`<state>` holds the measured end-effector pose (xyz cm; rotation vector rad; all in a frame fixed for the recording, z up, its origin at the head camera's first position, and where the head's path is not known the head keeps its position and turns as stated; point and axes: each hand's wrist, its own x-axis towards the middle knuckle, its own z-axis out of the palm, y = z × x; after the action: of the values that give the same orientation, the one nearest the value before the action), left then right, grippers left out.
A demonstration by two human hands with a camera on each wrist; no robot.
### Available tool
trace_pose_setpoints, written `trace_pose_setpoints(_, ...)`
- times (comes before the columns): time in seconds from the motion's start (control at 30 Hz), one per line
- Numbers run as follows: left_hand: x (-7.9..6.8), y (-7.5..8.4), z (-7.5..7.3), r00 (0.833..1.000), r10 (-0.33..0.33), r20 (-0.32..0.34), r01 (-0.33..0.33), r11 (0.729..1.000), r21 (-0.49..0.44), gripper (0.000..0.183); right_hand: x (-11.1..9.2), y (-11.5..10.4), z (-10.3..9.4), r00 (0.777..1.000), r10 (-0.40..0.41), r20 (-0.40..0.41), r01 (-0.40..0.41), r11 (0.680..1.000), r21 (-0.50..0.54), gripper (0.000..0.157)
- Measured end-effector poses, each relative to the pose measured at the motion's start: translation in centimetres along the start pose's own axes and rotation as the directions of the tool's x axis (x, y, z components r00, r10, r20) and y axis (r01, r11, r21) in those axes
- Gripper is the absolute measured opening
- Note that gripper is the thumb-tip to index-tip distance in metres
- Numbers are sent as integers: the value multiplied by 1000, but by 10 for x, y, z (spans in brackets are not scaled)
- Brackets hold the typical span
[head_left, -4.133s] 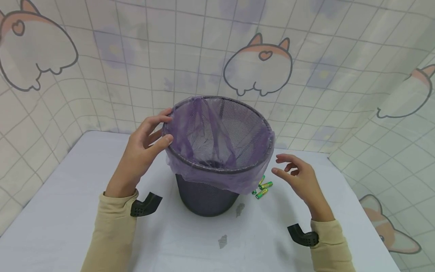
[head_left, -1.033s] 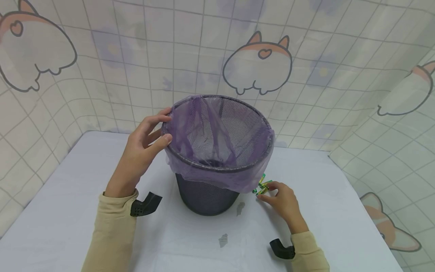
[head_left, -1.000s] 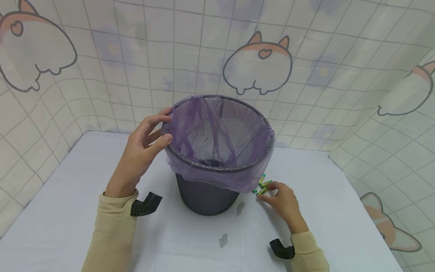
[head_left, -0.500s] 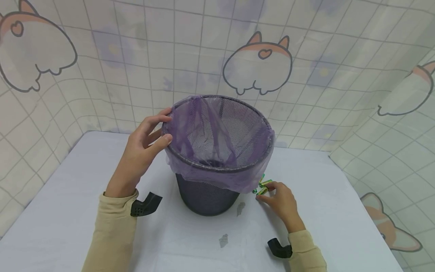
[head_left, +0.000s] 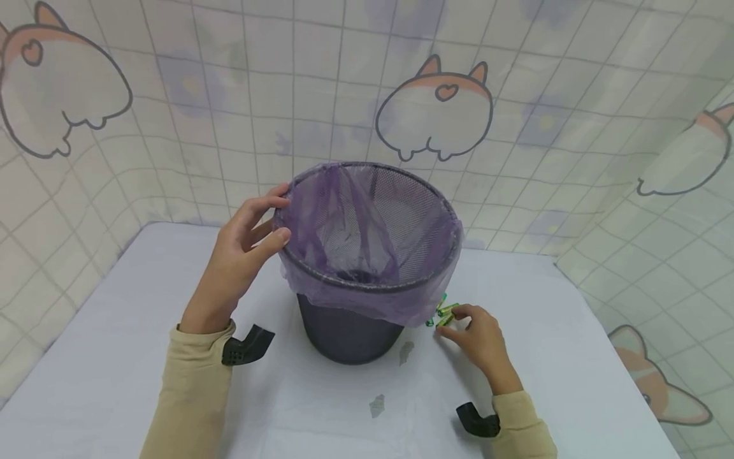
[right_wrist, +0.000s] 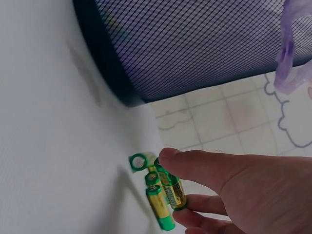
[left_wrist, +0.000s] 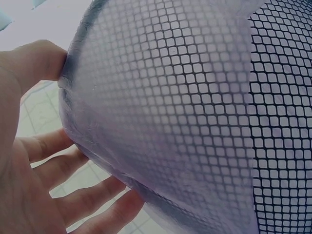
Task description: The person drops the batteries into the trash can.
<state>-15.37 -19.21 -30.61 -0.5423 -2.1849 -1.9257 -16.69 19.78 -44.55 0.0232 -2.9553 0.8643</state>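
toward the counter's [head_left: 321, 408] far edge, left hand [head_left: 235, 255] grips bin [head_left: 350, 331]; right hand [head_left: 484, 341] pinches battery [right_wrist: 174, 189], shallowly i think: could slip.

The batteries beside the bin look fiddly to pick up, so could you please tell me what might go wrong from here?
The right hand pinches one battery near its ends, so it might slip out of that grip. The other batteries lie close by and could be knocked and roll. The bag hangs loosely around the top of the bin, so a tug from the left hand there might pull it off.
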Motion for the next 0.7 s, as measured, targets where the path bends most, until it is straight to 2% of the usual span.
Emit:
trace_pose_setpoints(0.4,-3,-1,1,1000,-7,-3,7,1000,6,40,-3,-15,-17,1000,-15,-13,15,998,57,49)
trace_pose_setpoints(0.7,-1,0,1,1000,8,-9,-8,1000,24,40,-4,-21,-25,996,-54,-67,58,997,56,49)
